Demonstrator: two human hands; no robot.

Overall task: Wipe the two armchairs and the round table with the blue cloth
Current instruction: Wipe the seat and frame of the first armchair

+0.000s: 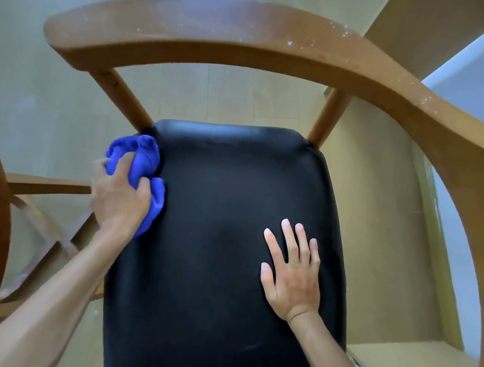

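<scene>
Presently the blue cloth (146,176) is bunched and gripped in the curled fingers of the left hand (118,197), pressed against the left edge of the armchair's black seat (217,239). The right hand (292,272) is laid flat on the seat, fingers spread, nothing held. The curved wooden backrest (216,35) is seen above.

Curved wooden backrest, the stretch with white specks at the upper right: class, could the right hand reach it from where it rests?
Probably yes. The right hand lies flat and holds nothing on the black seat, and only open air lies between it and the speckled backrest. The cloth is in the left hand, though.
</scene>
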